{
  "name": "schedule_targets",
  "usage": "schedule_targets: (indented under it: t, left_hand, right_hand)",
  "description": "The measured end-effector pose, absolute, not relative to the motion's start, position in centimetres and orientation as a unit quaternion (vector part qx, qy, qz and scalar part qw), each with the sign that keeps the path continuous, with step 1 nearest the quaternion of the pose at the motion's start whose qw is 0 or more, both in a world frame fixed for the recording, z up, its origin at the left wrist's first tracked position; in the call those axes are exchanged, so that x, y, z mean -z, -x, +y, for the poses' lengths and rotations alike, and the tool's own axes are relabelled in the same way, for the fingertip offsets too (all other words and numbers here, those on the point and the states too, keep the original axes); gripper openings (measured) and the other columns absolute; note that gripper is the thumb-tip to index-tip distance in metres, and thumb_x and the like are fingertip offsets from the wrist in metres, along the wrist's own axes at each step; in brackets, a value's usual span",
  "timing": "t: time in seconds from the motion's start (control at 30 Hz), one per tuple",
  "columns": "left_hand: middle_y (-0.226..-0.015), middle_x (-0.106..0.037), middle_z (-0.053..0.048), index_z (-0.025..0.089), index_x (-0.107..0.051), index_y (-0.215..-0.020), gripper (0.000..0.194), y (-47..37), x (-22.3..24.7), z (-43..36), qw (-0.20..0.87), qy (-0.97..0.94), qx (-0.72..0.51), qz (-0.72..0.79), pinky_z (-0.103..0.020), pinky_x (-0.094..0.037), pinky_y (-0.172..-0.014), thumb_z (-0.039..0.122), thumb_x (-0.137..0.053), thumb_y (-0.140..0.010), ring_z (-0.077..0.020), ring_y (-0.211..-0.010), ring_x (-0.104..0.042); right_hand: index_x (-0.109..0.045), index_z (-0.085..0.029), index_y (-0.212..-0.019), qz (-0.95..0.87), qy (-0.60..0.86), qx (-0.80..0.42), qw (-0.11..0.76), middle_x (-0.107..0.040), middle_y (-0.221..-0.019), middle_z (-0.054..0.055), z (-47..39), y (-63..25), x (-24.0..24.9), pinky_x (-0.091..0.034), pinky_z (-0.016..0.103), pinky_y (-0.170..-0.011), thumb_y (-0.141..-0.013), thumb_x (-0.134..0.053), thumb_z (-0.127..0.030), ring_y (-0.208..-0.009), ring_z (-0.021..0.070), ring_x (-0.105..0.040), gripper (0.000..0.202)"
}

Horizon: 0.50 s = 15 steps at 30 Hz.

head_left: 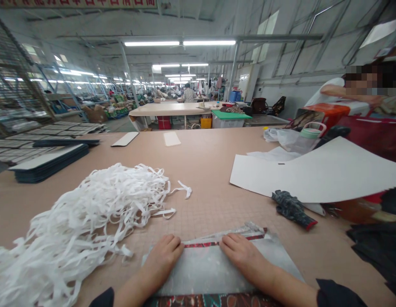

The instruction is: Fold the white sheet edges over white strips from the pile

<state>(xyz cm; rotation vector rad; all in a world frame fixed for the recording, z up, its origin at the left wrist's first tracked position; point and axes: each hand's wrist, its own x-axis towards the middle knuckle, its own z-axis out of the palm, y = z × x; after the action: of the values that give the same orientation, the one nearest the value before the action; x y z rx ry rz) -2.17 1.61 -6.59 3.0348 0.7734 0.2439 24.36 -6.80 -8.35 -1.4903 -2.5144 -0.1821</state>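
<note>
Left hand (pixel 167 252) and right hand (pixel 241 252) rest spaced along the plastic sheet (pixel 204 266) on the near desk (pixel 204 170), probably keeping it flat (white straps (pixel 117 196) heaped leftward); whether fingertips pinch it, cannot tell.

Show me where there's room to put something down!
The biggest bare patch of table is in the middle: ribbons left, board right, sheet nearer, a card farther. A smaller one lies between the sheet and the black bundle, nearer than the glove. It's crowded left, where ribbons heap up, and far right, around the clear bag.
</note>
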Motion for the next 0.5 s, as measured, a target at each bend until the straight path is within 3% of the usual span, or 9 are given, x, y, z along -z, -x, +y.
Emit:
schedule_targets:
  t: [0.1, 0.3, 0.5]
  left_hand:
    - [-0.090, -0.058, -0.001, 0.022, -0.057, -0.098, 0.020, 2.7, 6.6, 2.0, 0.053, -0.954, -0.083, 0.284, -0.026, -0.040, -0.074, 0.011, -0.048, -0.084, -0.0152, -0.083, -0.049]
    - [-0.084, -0.059, 0.000, 0.021, -0.062, -0.085, 0.016, 2.6, 6.0, 2.8, 0.151, -0.920, -0.066, 0.355, -0.027, -0.037, -0.074, 0.015, -0.047, -0.082, -0.0143, -0.081, -0.052]
    - [-0.080, -0.059, 0.001, 0.021, -0.062, -0.080, 0.015, 3.4, 6.5, 2.6, 0.104, -0.933, -0.082, 0.336, -0.029, -0.034, -0.075, 0.017, -0.049, -0.084, -0.0148, -0.079, -0.051]
  right_hand:
    - [-0.058, -0.017, -0.077, -0.829, 0.549, 0.035, 0.098, -0.058, -0.079, 0.003, -6.0, -22.6, 7.8, -0.039, 0.028, -0.065, -0.079, -0.055, -0.008, -0.074, 0.0178, -0.051, 0.010]
    - [-0.057, -0.019, -0.081, -0.807, 0.572, -0.003, 0.146, -0.057, -0.081, 0.002, -3.8, -17.7, 8.8, -0.040, 0.027, -0.068, -0.080, -0.055, -0.009, -0.078, 0.0170, -0.051, 0.010]
    - [-0.055, -0.018, -0.077, -0.812, 0.567, 0.007, 0.138, -0.055, -0.079, 0.003, -3.0, -18.5, 9.8, -0.038, 0.027, -0.065, -0.078, -0.055, -0.007, -0.076, 0.0180, -0.049, 0.011]
